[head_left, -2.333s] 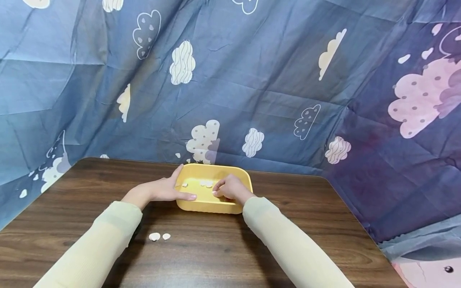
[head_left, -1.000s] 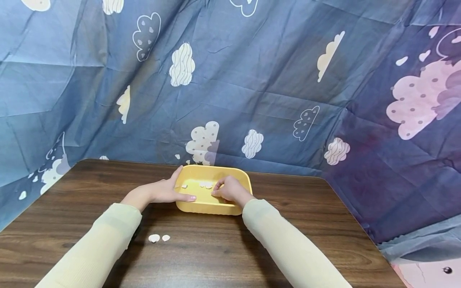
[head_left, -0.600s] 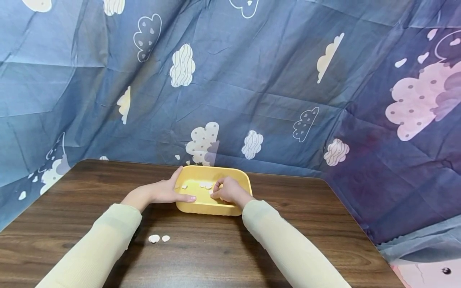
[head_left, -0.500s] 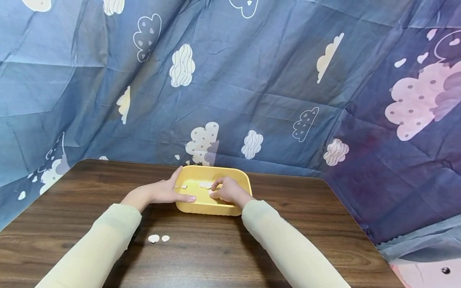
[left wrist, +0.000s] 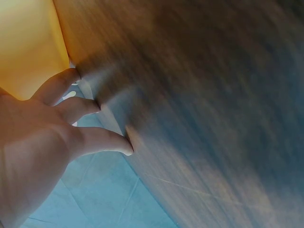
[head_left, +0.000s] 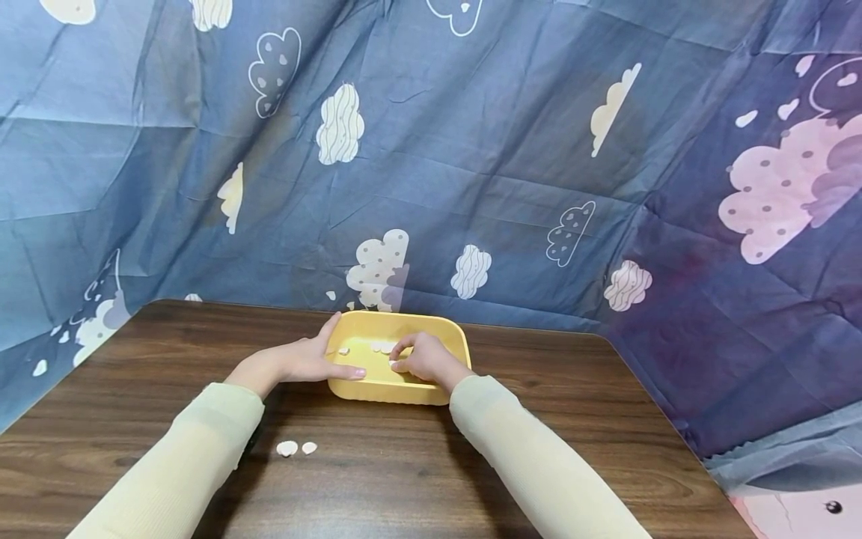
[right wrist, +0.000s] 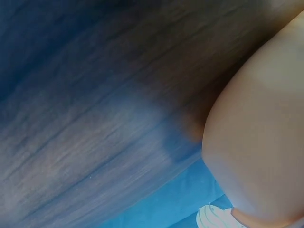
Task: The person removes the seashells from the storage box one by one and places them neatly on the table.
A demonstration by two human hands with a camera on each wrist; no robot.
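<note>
A yellow rectangular tray [head_left: 404, 394] rests near the table's back edge. At its left end lies my left hand [head_left: 303, 359], thumb over the front rim and straight fingers along the side; in the left wrist view this hand [left wrist: 38, 133] has its fingertips on the table beside the tray [left wrist: 28, 42]. My right hand [head_left: 427, 358] reaches inside and pinches a small white seashell [head_left: 393, 364] just at the tray's floor. Behind those fingers sit a couple of shells [head_left: 386, 348], partly hidden. Another shell [head_left: 344, 351] is at the tray's left. The right wrist view shows only part of the hand [right wrist: 256, 137].
Two more white shells, a larger one [head_left: 286, 448] and a smaller one [head_left: 309, 448], lie on the dark wood table [head_left: 390, 486] in front of the tray. A blue cloud-patterned cloth [head_left: 417, 165] hangs behind the table and along its right side.
My right hand has shifted slightly left inside the tray with the seashell between its fingers. The left hand and the tray stay in place.
</note>
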